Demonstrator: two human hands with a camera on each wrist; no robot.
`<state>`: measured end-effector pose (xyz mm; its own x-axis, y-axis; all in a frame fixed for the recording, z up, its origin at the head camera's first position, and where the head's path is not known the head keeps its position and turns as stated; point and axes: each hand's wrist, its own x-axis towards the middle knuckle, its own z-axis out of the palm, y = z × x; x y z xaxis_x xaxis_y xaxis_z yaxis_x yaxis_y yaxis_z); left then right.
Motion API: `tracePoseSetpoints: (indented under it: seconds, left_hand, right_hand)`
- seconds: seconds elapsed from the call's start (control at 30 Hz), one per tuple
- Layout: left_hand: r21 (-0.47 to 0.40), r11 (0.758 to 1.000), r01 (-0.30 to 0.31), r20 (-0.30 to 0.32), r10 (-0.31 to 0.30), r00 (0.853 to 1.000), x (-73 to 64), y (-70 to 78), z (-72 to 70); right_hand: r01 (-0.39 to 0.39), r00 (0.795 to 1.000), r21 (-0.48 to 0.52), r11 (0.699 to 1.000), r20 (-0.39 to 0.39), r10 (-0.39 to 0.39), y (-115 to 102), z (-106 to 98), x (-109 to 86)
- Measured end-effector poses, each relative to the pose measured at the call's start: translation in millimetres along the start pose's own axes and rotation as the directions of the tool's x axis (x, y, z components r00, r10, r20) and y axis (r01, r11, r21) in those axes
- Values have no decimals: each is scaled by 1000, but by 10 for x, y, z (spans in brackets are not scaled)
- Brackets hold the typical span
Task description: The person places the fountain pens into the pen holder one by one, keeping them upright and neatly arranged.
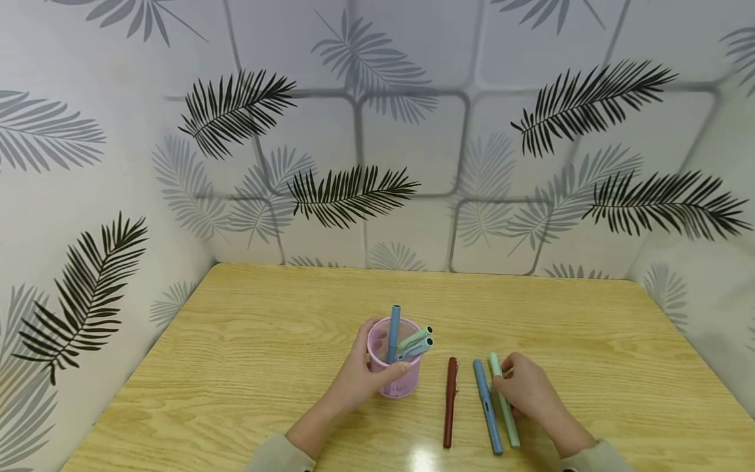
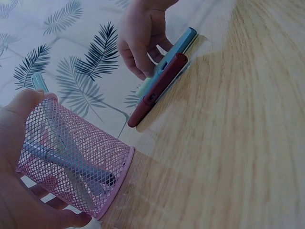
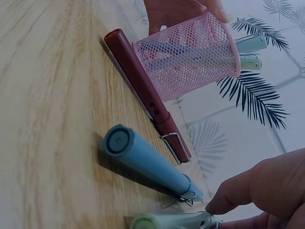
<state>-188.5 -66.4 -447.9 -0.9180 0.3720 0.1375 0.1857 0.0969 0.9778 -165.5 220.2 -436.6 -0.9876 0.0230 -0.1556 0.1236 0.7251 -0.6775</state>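
Observation:
My left hand [image 1: 361, 372] grips a pink mesh pen cup [image 1: 401, 387], its thumb across the near side. Inside the cup lean a blue pen [image 1: 394, 331], a light green pen [image 1: 415, 337] and a pale blue pen [image 1: 417, 349]. On the table to the right lie a dark red pen [image 1: 450, 403], a blue pen [image 1: 488, 408] and a light green pen [image 1: 507, 413], side by side. My right hand [image 1: 527, 387] pinches that light green pen near its clip end, between thumb and fingers. The right wrist view cuts off part of this pen [image 3: 171, 221].
The wooden table [image 1: 265, 314] holds the cup and the loose pens. Leaf-patterned walls [image 1: 413, 144] stand behind it and at both sides. Light glares off the table's near edge.

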Motion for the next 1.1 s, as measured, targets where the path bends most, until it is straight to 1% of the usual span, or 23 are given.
tracePoseSetpoints:
  seconds: [0.13,0.37,0.5,0.6,0.73,0.93,1.1]
  left_hand:
    - [-5,1000,1,2,-1,1000,3,2,0]
    - [-7,1000,-11,6,11,1000,7,0,-1]
    - [-15,1000,-9,6,9,1000,13,-11,-3]
    - [-17,1000,-7,5,7,1000,16,-19,-4]
    - [-12,1000,-7,6,7,1000,11,-21,-4]
    - [-14,1000,-5,7,5,1000,11,-18,3]
    - [-13,1000,-4,11,4,1000,14,-23,5]
  right_hand:
    - [0,1000,12,1000,-9,0,4,-16,2]
    - [4,999,40,999,-53,-2,16,-57,-5]
    - [24,996,26,999,-81,-22,16,-91,-8]
    - [49,994,35,998,-102,-45,3,-102,-21]
    - [67,992,94,993,-114,-57,-22,-103,-52]
    - [96,986,132,987,-147,-77,-55,-103,-73]
    - [130,974,160,979,-204,-96,-98,-106,-84]
